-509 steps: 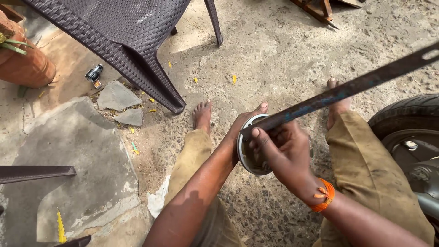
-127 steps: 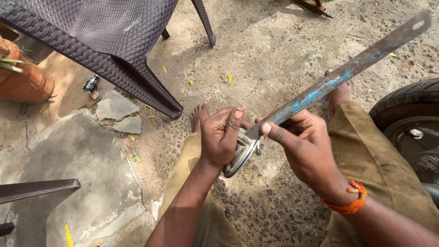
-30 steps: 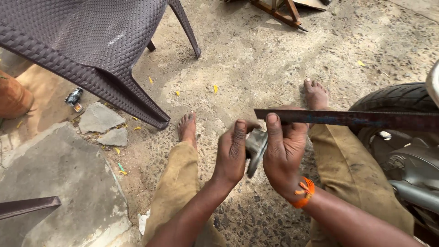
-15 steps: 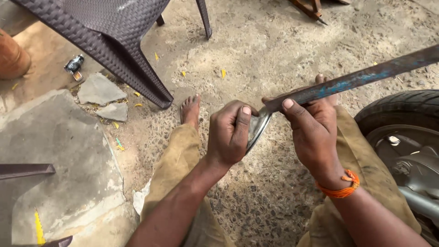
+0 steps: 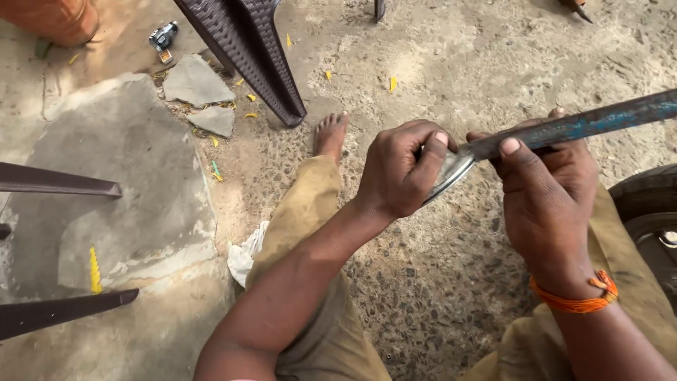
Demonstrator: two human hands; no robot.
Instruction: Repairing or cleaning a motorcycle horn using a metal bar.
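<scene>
Gravel ground; left hand [image 5: 402, 169] grips one metal ring [image 5: 451, 173], right hand [image 5: 546, 190] one flat bar [image 5: 585, 123].

Seated on the gravelly ground, the person grips a round metal rim [image 5: 451, 175] in the left hand [image 5: 402, 169] while the right hand [image 5: 546, 190] presses a long flat metal bar [image 5: 585, 125] against its edge, beside a dark tyre [image 5: 645, 212].

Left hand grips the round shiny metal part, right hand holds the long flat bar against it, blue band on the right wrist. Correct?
Not quite. In the head view the wrist band is orange, not blue. The rest holds: the left hand grips the round shiny metal part, and the right hand holds the long flat bar against it.
</scene>
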